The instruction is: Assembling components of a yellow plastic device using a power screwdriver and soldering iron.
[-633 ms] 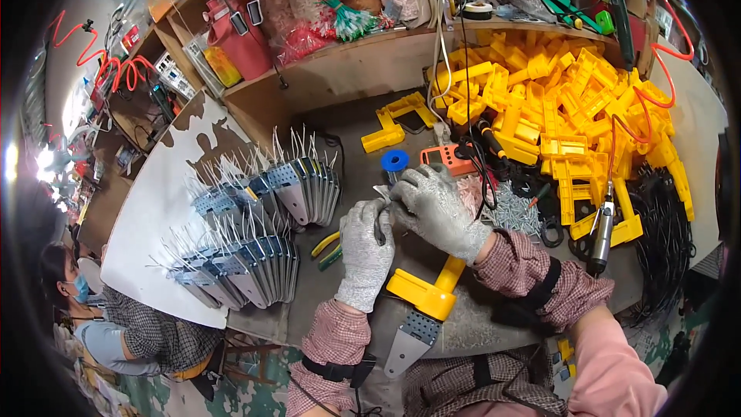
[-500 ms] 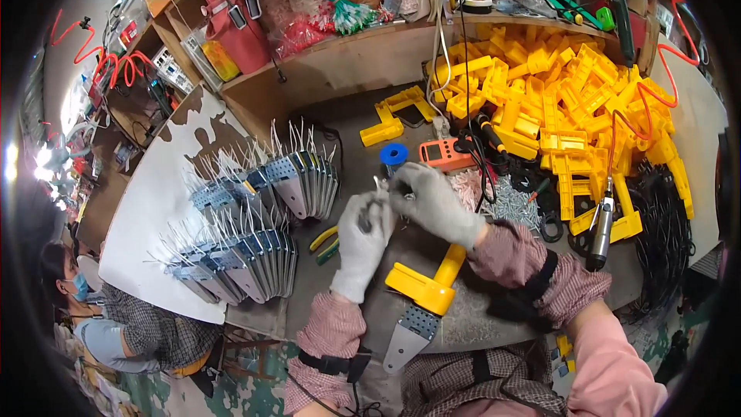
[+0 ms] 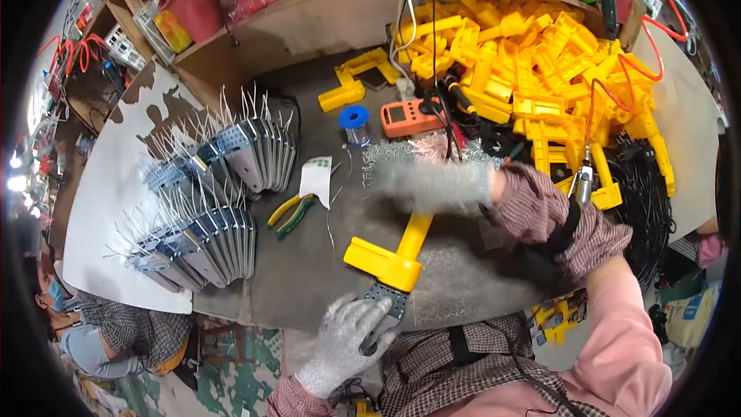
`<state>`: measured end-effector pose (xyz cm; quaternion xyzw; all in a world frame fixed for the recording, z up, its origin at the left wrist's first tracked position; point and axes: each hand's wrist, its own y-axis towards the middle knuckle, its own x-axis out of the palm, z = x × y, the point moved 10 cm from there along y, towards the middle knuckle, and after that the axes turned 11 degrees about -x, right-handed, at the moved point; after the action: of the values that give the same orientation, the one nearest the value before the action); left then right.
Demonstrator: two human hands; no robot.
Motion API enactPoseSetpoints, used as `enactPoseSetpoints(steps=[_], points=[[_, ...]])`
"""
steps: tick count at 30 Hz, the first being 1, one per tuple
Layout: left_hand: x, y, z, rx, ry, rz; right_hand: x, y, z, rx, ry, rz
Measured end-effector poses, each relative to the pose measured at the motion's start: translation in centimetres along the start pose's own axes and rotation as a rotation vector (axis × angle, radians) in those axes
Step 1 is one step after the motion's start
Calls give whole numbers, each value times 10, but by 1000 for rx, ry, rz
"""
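Gloved in pale grey, my left hand (image 3: 347, 347) is closed over a grey plate with a dark blue perforated part (image 3: 387, 300), low on the bench near my apron. Its upper end meets a yellow plastic frame (image 3: 386, 262) with a round arm that points away from me. My right hand (image 3: 436, 185), also gloved, is over the middle of the bench beyond the yellow frame. Motion smears its fingers, so whether they hold anything does not show. Left of it lie a white sheet of stickers (image 3: 315, 177) and yellow-green pliers (image 3: 292, 212).
Wired plates (image 3: 204, 243) stand in rows at left. Beyond my hands are a blue spool (image 3: 355, 123), an orange meter (image 3: 409, 117) and small screws (image 3: 386, 153). A heap of yellow frames (image 3: 540, 69), an air screwdriver (image 3: 584, 181) and black cables (image 3: 641, 201) fill the right. A masked person (image 3: 131, 324) sits left.
My hands were together above the bench and have parted. The left came down toward me onto the grey plate; the right shifted into a blur. The white sticker sheet now shows by the pliers.
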<state>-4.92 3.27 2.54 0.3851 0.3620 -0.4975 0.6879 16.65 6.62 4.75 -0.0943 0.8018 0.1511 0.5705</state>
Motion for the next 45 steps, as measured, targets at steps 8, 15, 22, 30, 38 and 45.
enactPoseSetpoints(steps=[8, 15, 22, 30, 38, 45], points=[[47, 147, -1, -224, 64, -92, -39, -4, 166, 531, -842, -670], [57, 170, -4, -219, 58, -204, -73, -9, 155, 488, -681, -497], [11, 136, 28, -271, 255, 106, -124, -14, 108, 362, -675, 160], [165, -281, -154, -912, 250, -20, 21, -47, -213, -515, 370, -47], [250, -448, -215, -1302, 138, -84, 60, -73, -157, -202, 600, -99], [-189, -53, -116, -583, 808, 879, 74, -72, -175, -156, 573, -183]])
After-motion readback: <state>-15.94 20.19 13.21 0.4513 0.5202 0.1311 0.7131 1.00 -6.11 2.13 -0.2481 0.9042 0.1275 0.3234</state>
